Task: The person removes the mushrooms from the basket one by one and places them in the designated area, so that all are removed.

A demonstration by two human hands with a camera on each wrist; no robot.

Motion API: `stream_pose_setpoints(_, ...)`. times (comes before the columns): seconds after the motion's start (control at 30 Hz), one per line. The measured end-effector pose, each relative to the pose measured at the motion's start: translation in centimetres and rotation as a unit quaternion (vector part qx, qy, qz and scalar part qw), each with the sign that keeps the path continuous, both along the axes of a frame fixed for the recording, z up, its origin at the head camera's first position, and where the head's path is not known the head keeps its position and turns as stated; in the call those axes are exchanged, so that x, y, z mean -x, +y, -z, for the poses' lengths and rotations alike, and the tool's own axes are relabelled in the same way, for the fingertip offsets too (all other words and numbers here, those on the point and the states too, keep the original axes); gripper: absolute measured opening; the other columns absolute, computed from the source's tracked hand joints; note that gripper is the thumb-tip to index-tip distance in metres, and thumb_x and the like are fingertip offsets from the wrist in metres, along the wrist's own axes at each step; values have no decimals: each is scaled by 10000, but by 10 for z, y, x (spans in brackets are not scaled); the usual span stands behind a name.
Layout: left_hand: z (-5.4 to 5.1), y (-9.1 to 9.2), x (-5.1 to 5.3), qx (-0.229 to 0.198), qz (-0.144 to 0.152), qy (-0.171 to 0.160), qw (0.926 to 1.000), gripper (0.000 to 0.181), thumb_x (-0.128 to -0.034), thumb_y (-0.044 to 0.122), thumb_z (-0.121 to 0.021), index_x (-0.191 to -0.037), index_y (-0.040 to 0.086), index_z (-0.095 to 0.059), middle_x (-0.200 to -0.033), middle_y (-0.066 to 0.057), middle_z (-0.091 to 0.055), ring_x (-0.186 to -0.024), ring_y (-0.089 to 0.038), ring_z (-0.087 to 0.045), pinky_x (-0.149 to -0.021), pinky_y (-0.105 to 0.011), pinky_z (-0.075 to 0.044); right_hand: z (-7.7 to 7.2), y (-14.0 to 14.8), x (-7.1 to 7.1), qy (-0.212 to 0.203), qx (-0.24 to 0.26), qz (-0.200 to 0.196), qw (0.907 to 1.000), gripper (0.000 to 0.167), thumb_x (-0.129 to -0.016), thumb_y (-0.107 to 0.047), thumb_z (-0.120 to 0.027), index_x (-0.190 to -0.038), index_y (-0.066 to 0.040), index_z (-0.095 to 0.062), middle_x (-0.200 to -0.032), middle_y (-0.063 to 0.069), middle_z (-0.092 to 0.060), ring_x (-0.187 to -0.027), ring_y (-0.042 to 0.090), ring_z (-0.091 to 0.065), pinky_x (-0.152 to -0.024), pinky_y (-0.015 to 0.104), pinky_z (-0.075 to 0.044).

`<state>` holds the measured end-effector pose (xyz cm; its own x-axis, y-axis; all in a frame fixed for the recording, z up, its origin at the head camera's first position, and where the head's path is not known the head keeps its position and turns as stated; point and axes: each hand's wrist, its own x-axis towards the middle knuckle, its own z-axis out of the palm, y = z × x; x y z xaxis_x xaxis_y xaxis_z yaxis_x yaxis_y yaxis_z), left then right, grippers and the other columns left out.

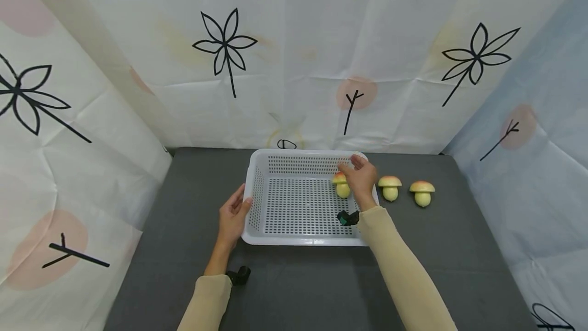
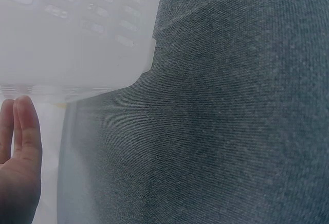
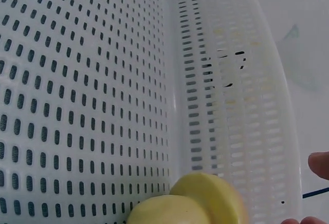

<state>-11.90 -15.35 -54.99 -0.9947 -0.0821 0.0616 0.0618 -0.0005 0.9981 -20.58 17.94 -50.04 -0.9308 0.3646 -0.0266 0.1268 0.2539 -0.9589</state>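
A white perforated plastic basket (image 1: pixel 254 208) stands on the table. My left hand (image 1: pixel 231 216) is at its left side, fingers straight and touching the rim; in the left wrist view the fingertips (image 2: pixel 28 108) meet the rim's edge. Inside the basket, near its right end, lies a yellow toy mushroom (image 1: pixel 342 190) with an orange-tinged cap, also seen as the toy mushroom (image 3: pixel 169 211) in the right wrist view. Just above and right of it is my right hand (image 1: pixel 363 178), fingers extended and apart from the mushroom, holding nothing.
To the right of the basket, a toy mushroom (image 1: pixel 389 188) and another toy mushroom (image 1: pixel 422 193) lie on the grey table (image 1: pixel 294 285). White patterned cloth (image 1: pixel 294 55) hangs behind and at both sides. A black wrist camera (image 1: pixel 348 218) hangs over the basket.
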Motion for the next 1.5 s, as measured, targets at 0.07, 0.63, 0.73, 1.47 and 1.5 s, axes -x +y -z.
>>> stream_pose_setpoints(0.07, 0, 1, 1, -24, 2, -22, 10000, 526, -1032, 93, -604, -1533, 69, -445, -1389, -259, -570, -1134, -205, -658, -864, -508, -556, 1, -1, -1, -325, -224, -106, 9992, 645, -890, -198, -790, -1432, 40, -533, -1442, 224, -542, -1360, 351, -482, -1085, 454, -427)
stream_pose_setpoints(0.63, -3, 1, 11, 106, -34, 131, 9999, 518, -1033, 145, -617, -1524, 82, -465, -1389, -206, -589, -1189, -339, -628, -885, -503, -551, 10, -10, 7, -1311, -1125, -563, 9834, 720, -821, -139, -785, -1431, 103, -487, -1377, 294, -534, -1190, 406, -553, -1003, 479, -470)
stream_pose_setpoints(0.73, -3, 0, 10, 36, -15, 161, 9999, 513, -1035, 145, -614, -1522, 79, -467, -1382, -215, -589, -1201, -428, -598, -873, -454, -564, 12, -10, 6, -1311, -1127, -629, 9829, 729, -827, -149, -788, -1434, 110, -478, -1379, 301, -529, -1193, 406, -551, -1009, 478, -468)
stream_pose_setpoints(1.47, 0, 0, 2, 18, -62, -71, 10000, 504, -1035, 143, -615, -1516, 83, -478, -1368, -209, -599, -1186, -398, -612, -853, -424, -565, 6, -13, -4, -1317, -980, -856, 9827, 631, -840, -260, -833, -1312, 94, -610, -1271, 254, -623, -1087, 349, -603, -921, 462, -513)
stream_pose_setpoints(1.5, 0, 0, 2, 9, -68, -78, 9999, 504, -1034, 142, -616, -1516, 84, -479, -1369, -207, -600, -1187, -395, -613, -855, -430, -565, 1, -13, -5, -1241, -966, -905, 9834, 629, -840, -256, -831, -1316, 91, -610, -1273, 255, -625, -1094, 354, -606, -919, 464, -515)
